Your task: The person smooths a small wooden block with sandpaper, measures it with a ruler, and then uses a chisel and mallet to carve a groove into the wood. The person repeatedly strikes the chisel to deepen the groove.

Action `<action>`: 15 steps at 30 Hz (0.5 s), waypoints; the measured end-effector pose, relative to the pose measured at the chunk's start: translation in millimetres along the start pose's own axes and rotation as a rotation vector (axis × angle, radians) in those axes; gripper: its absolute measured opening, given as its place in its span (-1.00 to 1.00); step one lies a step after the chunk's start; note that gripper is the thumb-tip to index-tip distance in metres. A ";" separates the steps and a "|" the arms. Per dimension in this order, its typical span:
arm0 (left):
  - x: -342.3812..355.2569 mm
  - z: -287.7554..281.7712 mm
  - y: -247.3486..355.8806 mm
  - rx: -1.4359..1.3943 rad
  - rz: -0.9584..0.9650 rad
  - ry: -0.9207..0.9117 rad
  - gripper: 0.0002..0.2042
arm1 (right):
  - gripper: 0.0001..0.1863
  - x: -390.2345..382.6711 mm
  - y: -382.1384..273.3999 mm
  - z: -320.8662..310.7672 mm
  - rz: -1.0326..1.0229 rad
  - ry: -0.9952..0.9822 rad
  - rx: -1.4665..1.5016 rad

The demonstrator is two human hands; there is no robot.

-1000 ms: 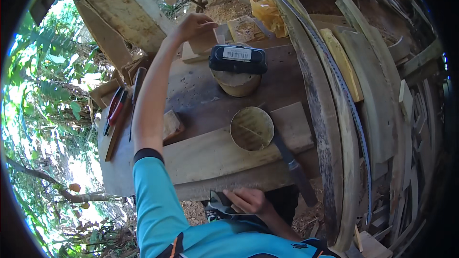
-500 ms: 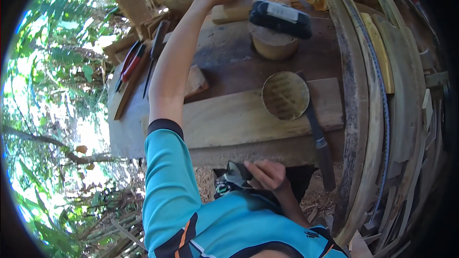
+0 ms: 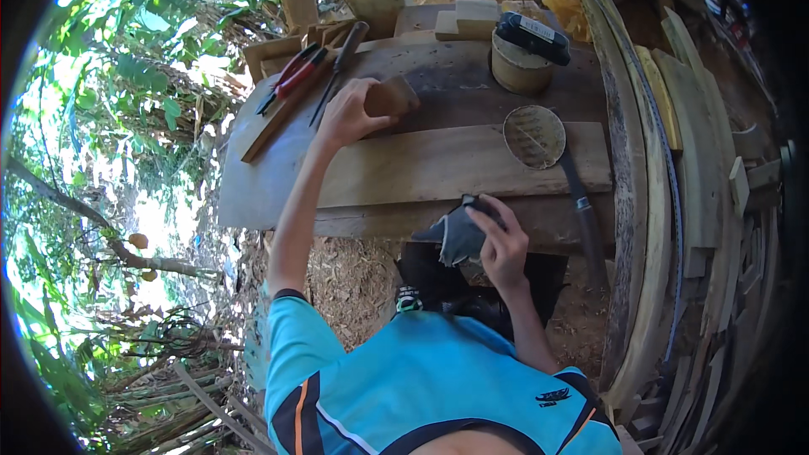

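Note:
My left hand (image 3: 347, 114) grips a small wooden block (image 3: 390, 97) over the back half of the workbench (image 3: 253, 194). At the bench's near edge my right hand (image 3: 501, 240) holds a dark grey, ragged piece of sheet, perhaps cloth or abrasive (image 3: 455, 232), folded round something dark. Behind it a pale plank (image 3: 404, 168) lies crosswise, with a round, shallow, dusty dish (image 3: 533, 135) on its right part. A long tool with a dark handle (image 3: 588, 227) extends from beside the dish toward me. Red-handled pliers (image 3: 299, 76) and a thin, dark-handled tool (image 3: 345, 50) lie back left.
A black case (image 3: 527, 34) rests on a round block (image 3: 520, 72). Wood pieces (image 3: 476, 13) and a yellow bag (image 3: 565, 0) are behind. Long curved boards (image 3: 632, 202) stand along the right, and foliage (image 3: 126, 118) fills the left. Wood chips (image 3: 337, 286) cover the ground.
My left hand has come back from the bench's far edge toward me and now grips a block. My right hand has risen to the near edge with the grey sheet. The view has shifted.

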State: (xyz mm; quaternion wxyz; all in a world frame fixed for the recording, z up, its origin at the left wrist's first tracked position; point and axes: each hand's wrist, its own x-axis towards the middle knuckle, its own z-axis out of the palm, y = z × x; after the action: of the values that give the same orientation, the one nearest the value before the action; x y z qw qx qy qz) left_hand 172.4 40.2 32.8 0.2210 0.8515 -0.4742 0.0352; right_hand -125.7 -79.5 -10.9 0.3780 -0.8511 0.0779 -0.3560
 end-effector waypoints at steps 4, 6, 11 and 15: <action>-13.1 -13.3 33.8 -0.369 -0.189 0.396 -0.49 | -0.71 8.8 0.3 -14.7 0.336 0.143 0.261; -29.0 -7.9 43.8 -0.729 -0.257 0.498 -0.54 | -0.66 13.5 -0.3 -20.2 0.502 0.222 0.754; -67.9 11.5 95.4 -1.677 -0.266 0.633 -0.59 | -0.59 34.0 -31.2 -15.4 0.384 0.267 0.806; -79.4 25.7 117.8 -1.718 -0.038 0.676 -0.52 | -0.70 47.3 -6.9 25.9 0.323 0.302 0.502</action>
State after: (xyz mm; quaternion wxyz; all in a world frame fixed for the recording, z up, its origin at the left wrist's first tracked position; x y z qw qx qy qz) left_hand 28.0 39.2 28.7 0.9042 0.3469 -0.2338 -0.0857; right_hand -74.7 -78.4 7.9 0.6116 -0.6457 0.1767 -0.4215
